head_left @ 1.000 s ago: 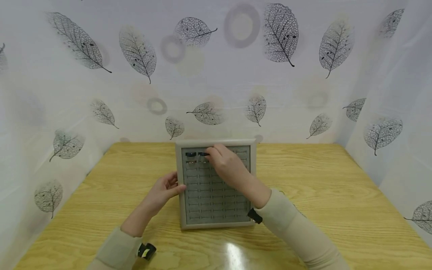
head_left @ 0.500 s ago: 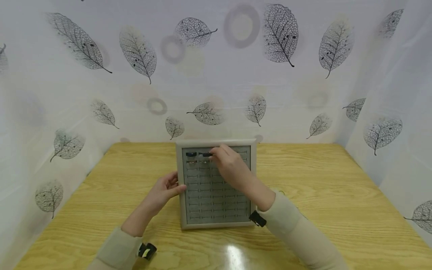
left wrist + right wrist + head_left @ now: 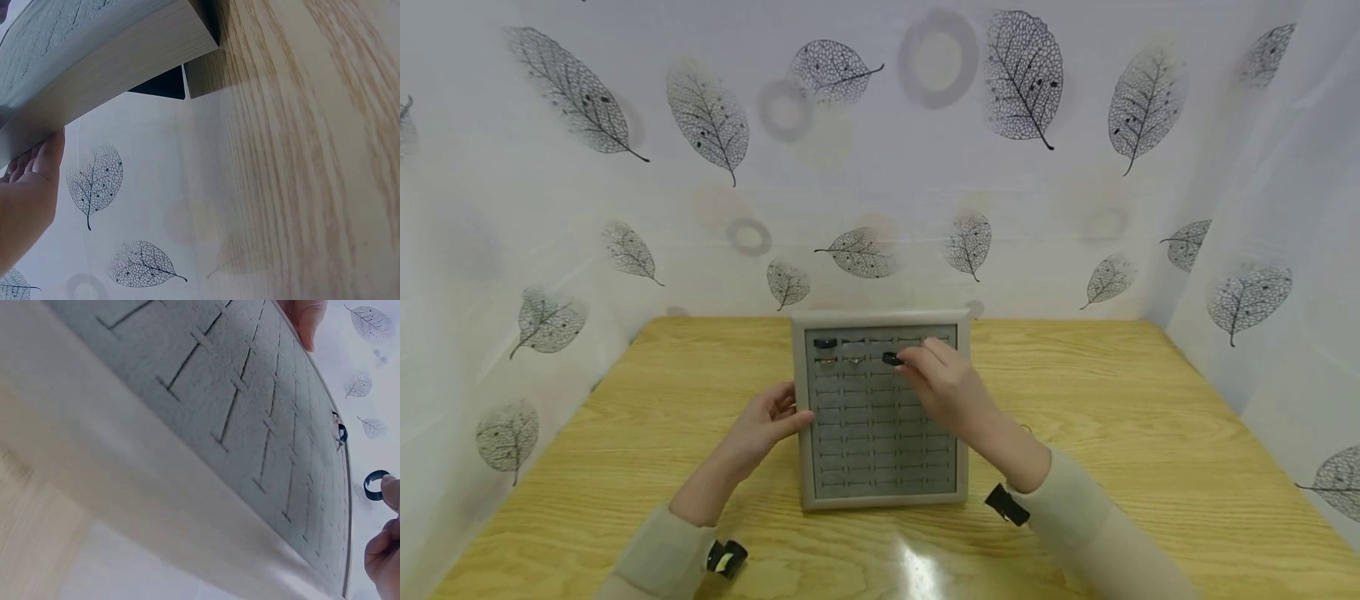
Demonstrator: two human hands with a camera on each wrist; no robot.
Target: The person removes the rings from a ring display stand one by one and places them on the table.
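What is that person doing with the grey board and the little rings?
A person is working at a grey ring tray that sits on a wooden table. Their right hand pinches a small black ring just above the tray's upper slots. Their left hand rests against the tray's left edge, steadying it. Another black ring sits in the top-left slot, with two paler rings in the row below it. The other slots that show look empty.
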